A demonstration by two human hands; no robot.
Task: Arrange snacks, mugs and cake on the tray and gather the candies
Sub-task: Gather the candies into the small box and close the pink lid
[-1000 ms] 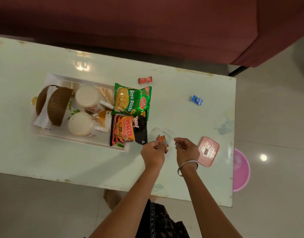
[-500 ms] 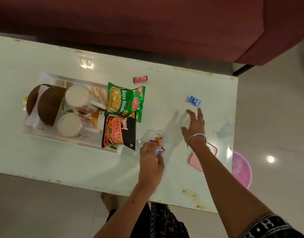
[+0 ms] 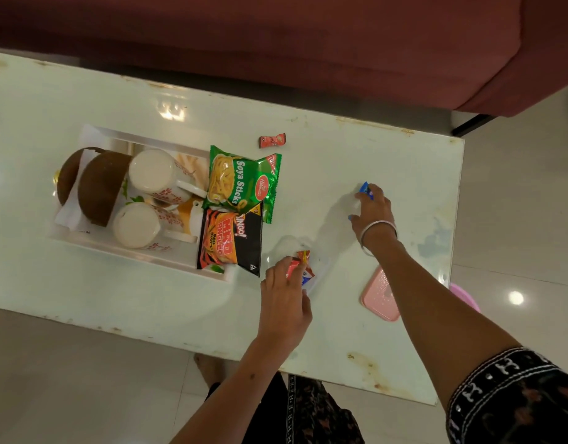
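A white tray (image 3: 138, 253) on the table's left holds a brown cake (image 3: 96, 187), two mugs (image 3: 148, 173) (image 3: 136, 226), a green snack packet (image 3: 242, 182) and a black one (image 3: 231, 243). My right hand (image 3: 370, 209) reaches far over the table, its fingertips closed on a blue candy (image 3: 365, 189). My left hand (image 3: 284, 298) rests by a clear container (image 3: 289, 246) and pinches several wrapped candies (image 3: 303, 264) at its rim. A red candy (image 3: 272, 140) lies alone behind the green packet.
A pink lid (image 3: 382, 296) lies on the table under my right forearm. A pink bowl (image 3: 467, 298) sits on the floor past the table's right edge. A dark red sofa (image 3: 276, 43) runs along the far side.
My right hand has travelled from beside the left hand out to the blue candy and closed its fingertips on it. My left hand has stayed at the container with its candies.
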